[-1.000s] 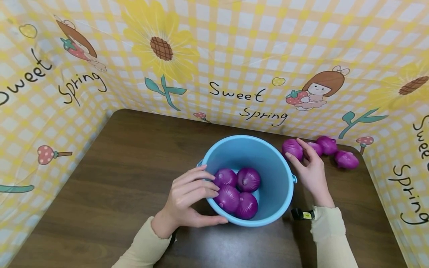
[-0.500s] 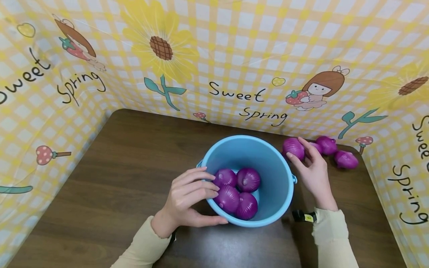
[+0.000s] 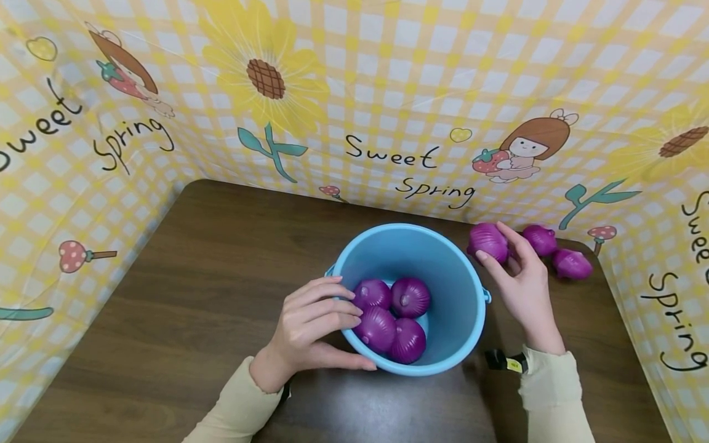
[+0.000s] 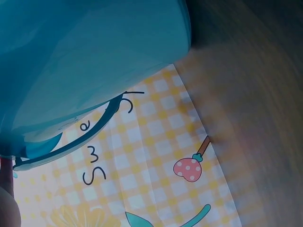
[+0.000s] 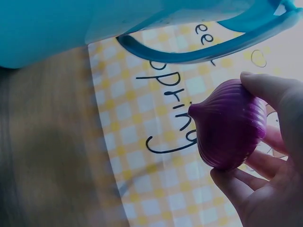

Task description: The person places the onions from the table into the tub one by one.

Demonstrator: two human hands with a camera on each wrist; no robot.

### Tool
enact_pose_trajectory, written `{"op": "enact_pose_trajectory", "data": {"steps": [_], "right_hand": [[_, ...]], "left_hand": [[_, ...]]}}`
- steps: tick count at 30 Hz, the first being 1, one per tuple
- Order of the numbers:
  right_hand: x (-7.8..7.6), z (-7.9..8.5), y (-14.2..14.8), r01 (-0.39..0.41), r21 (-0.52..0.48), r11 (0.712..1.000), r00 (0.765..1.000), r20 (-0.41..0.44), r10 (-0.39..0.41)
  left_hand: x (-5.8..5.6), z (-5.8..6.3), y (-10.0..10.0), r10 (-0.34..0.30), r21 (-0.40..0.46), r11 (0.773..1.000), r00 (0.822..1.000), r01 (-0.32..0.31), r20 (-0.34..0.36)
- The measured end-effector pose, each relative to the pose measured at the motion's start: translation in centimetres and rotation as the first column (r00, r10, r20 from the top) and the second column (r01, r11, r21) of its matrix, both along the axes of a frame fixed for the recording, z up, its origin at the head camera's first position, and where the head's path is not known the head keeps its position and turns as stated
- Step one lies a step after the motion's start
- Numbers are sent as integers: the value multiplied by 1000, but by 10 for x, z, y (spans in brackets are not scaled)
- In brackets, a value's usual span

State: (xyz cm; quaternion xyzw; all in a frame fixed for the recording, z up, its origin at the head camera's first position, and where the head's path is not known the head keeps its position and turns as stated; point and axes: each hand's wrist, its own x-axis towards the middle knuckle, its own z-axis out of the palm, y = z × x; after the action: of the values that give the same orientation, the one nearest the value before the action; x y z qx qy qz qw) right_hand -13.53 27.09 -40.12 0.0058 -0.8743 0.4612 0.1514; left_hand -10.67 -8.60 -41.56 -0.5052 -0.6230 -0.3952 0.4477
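In the head view my right hand (image 3: pixel 523 277) pinches a purple onion (image 3: pixel 488 242) between thumb and fingers, right of the blue bucket (image 3: pixel 471 332) and near the table's far edge. The right wrist view shows that onion (image 5: pixel 232 125) side-on, its pointed tip facing left, thumb on one side and fingertips on the other. My left hand (image 3: pixel 316 329) grips the bucket's left rim, fingers over the edge and thumb along the near side. Several purple onions (image 3: pixel 376 329) lie inside at the bucket's left. The left wrist view is mostly bucket wall (image 4: pixel 94 56).
Two more onions, one at the back (image 3: pixel 540 239) and one at the right (image 3: pixel 573 264), lie on the dark wooden table (image 3: pixel 194 295) beyond my right hand. A checked, printed cloth (image 3: pixel 388 74) stands up around the table's back and sides. The bucket's handle (image 5: pixel 189 54) hangs down its far side.
My right hand and its onion have shifted slightly right and away from me. An onion seen behind that hand earlier is now hidden. The left hand and bucket have stayed put.
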Motion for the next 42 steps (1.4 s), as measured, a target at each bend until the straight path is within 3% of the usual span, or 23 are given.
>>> {"op": "enact_pose_trajectory", "data": {"steps": [21,42], "right_hand": [[14,31,-15,-24,-15,1000,993,-114,22],[30,56,-26,-74,-9,997,966,-250,69]], "left_hand": [[-1,-1,0,-22,12,1000,1000,21,11],[0,-1,1,-26,19,999,999,26,26]]}}
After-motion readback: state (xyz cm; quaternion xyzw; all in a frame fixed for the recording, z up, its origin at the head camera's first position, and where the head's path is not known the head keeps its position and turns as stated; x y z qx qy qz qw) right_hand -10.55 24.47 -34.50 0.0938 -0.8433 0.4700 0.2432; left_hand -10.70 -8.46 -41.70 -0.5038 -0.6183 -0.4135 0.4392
